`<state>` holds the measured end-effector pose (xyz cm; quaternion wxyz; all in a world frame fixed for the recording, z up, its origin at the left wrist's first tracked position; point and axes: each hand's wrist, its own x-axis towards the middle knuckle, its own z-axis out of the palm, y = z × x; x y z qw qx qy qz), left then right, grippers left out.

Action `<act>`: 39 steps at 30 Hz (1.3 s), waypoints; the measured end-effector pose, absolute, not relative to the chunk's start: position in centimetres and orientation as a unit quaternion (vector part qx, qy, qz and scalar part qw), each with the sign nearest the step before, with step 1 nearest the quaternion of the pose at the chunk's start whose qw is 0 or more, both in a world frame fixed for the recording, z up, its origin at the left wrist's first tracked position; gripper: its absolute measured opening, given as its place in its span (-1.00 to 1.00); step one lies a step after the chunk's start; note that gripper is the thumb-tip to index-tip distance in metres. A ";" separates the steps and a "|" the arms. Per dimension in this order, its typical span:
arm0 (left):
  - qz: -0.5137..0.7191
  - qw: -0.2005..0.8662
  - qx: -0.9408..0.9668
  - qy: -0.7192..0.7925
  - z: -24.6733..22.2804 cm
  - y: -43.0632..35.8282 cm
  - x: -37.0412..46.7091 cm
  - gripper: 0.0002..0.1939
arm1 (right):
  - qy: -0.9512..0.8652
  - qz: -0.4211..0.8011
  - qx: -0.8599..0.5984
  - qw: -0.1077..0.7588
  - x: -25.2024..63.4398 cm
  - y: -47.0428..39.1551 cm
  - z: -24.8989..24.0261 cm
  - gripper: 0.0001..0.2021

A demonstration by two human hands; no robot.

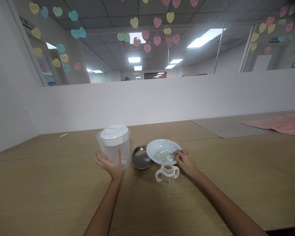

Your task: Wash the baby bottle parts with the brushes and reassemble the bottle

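My left hand [111, 165], fingers spread and thumb up, is at the front of a clear plastic pitcher [116, 150] with a white lid; whether it touches the pitcher is hard to tell. At the right side of a white bowl [152, 146], my right hand [186, 161] has its fingertips closed at a white plastic ring [170, 158]. Clear parts [161, 154] also lie in the bowl, their kind unclear. Just in front of the bowl a baby bottle [167, 178] stands upright with its mouth uncovered, a white two-handled holder around its neck.
Between pitcher and bowl lies an oval metal tray [141, 158]. Something yellow [174, 141] shows behind the bowl. A pink cloth [282, 124] is at the far right, and a small pale piece [63, 135] lies back left. A white wall [147, 105] bounds the table behind.
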<state>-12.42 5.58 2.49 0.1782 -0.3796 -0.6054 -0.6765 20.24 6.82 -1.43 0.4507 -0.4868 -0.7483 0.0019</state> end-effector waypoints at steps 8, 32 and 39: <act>-0.640 0.064 -0.399 -0.653 1.5 6.9 -12.1 0.12 | -0.733 -0.021 -0.388 0.559 19.4 4.9 -0.7 -0.73; -0.532 0.237 -0.584 -0.566 2.7 5.7 -11.1 -0.01 | -0.807 -0.096 -0.263 0.519 17.2 3.0 -0.3 -0.67; -0.489 0.281 -0.637 -0.526 2.1 5.6 -10.8 -0.11 | -0.808 -0.086 -0.264 0.520 17.2 3.1 -0.4 -0.67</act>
